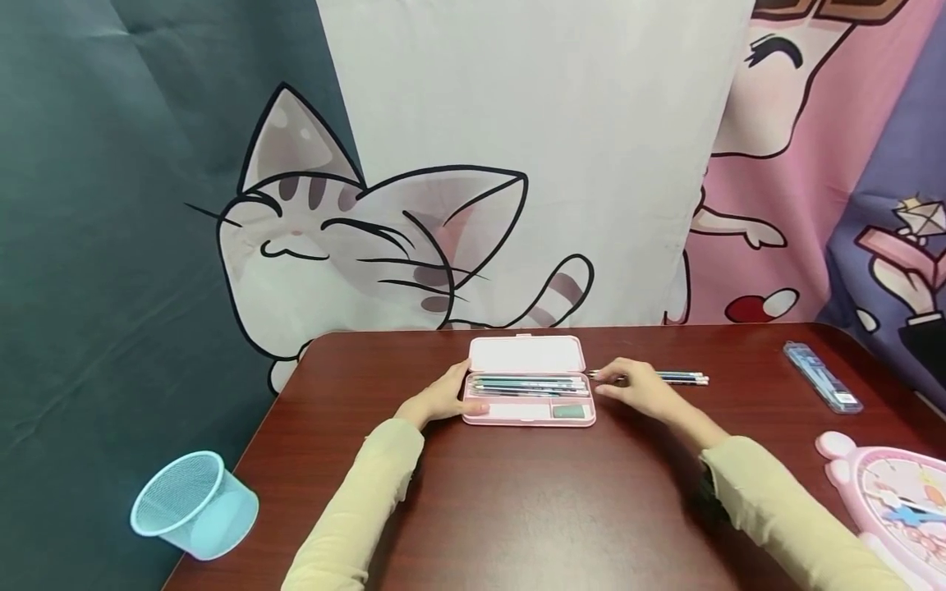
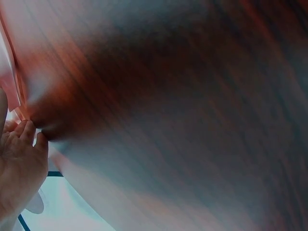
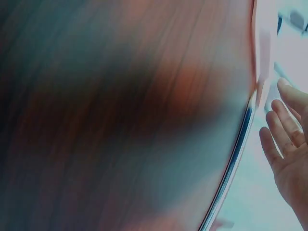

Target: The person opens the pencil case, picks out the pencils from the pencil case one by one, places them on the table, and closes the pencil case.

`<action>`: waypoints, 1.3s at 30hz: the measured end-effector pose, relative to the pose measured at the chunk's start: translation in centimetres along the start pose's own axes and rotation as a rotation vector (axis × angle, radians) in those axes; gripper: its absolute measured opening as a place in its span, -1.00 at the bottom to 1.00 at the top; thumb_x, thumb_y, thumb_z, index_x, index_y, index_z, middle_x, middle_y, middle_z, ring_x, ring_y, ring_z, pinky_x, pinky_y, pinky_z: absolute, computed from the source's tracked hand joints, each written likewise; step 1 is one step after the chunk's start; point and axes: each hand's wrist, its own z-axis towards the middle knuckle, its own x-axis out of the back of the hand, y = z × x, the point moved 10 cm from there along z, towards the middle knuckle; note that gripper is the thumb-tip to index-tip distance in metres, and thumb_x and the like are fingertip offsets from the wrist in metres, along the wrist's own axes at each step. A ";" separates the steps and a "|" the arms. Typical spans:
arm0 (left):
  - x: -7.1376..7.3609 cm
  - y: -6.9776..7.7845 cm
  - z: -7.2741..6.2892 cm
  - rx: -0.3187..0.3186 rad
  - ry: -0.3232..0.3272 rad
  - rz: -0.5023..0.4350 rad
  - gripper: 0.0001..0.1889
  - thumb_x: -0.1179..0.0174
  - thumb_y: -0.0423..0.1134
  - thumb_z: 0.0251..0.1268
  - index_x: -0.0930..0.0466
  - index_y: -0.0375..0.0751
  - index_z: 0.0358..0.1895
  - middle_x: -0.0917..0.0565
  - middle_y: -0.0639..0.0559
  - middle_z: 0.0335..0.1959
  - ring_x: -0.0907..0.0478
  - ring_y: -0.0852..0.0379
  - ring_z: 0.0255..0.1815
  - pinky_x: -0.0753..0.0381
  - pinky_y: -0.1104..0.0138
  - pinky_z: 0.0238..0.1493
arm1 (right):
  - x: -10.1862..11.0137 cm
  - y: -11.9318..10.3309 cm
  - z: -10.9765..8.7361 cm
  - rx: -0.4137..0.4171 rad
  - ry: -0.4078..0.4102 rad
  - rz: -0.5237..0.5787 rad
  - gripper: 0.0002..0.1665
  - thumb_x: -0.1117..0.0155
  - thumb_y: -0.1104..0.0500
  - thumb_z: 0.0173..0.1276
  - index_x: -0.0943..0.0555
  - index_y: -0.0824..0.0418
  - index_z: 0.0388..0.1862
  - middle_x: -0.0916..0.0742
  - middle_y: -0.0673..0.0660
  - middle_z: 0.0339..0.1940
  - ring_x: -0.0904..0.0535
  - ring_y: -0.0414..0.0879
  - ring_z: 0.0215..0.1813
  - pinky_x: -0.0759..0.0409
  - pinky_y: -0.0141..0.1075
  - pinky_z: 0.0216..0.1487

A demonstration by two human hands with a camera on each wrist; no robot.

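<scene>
A pink pencil case [image 1: 529, 422] lies with its lid [image 1: 526, 354] folded back on the table. Several pencils [image 1: 528, 386] fill its long compartment, and a grey-green eraser [image 1: 568, 411] sits in the front right one. My left hand [image 1: 441, 398] grips the case's left end, thumb over the front part and fingers at the back; its wrist view catches this hand [image 2: 21, 161] at the edge. Over a few loose pencils [image 1: 683, 377] right of the case hovers my right hand [image 1: 636, 390]. In its wrist view the right hand's fingers [image 3: 281, 132] are apart, holding nothing.
A clear blue plastic pencil box [image 1: 822, 376] lies at the back right. Closer on the right is a pink clock [image 1: 897, 501] with rounded ears. A light blue mesh basket [image 1: 195, 505] stands at the left edge of the brown table [image 1: 547, 509]. Cartoon curtains hang behind.
</scene>
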 end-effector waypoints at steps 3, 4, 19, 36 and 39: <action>0.0 0.1 0.1 -0.006 0.004 0.013 0.05 -0.33 0.06 -0.02 0.14 -0.25 0.44 -0.08 -0.19 0.41 -0.07 -0.02 0.42 -0.10 0.12 0.39 | -1.9 -0.9 0.9 0.006 -0.068 0.014 -0.84 -0.35 0.27 0.09 -0.66 0.30 -0.32 -0.72 0.13 -0.35 -0.60 -0.05 -0.27 -0.57 -0.21 -0.19; 0.0 0.1 0.1 -0.010 0.007 0.017 0.05 -0.33 0.06 -0.02 0.14 -0.25 0.44 -0.09 -0.19 0.41 -0.07 -0.03 0.42 -0.10 0.12 0.39 | -2.4 -1.0 1.1 0.002 -0.094 0.009 -0.85 -0.34 0.27 0.11 -0.65 0.30 -0.32 -0.73 0.12 -0.35 -0.60 -0.05 -0.26 -0.57 -0.20 -0.18; 0.1 -0.1 0.1 -0.004 0.006 0.020 0.04 -0.32 0.08 -0.01 0.14 -0.24 0.44 -0.09 -0.18 0.41 -0.08 -0.02 0.41 -0.10 0.11 0.39 | -4.3 -2.2 1.6 0.031 -0.223 0.026 -0.91 -0.31 0.26 0.14 -0.63 0.29 -0.39 -0.63 0.06 -0.48 -0.34 -0.35 -0.50 -0.36 -0.45 -0.47; -0.1 -0.1 0.1 0.006 -0.001 -0.001 0.07 -0.32 0.09 -0.02 0.16 -0.25 0.44 -0.06 -0.19 0.42 -0.06 -0.03 0.43 -0.08 0.10 0.39 | -1.2 -0.3 0.7 -0.064 -0.077 0.040 -0.92 -0.27 0.26 0.19 -0.60 0.26 -0.34 -0.68 0.09 -0.36 -0.53 -0.17 -0.30 -0.49 -0.29 -0.25; -0.1 -0.3 0.1 0.007 0.001 0.009 0.08 -0.32 0.10 -0.02 0.17 -0.27 0.44 -0.06 -0.20 0.42 -0.06 -0.04 0.43 -0.09 0.09 0.39 | 0.1 0.3 0.4 -0.078 -0.049 0.026 -0.92 -0.26 0.25 0.20 -0.60 0.25 -0.33 -0.67 0.08 -0.38 -0.50 -0.22 -0.34 -0.46 -0.36 -0.29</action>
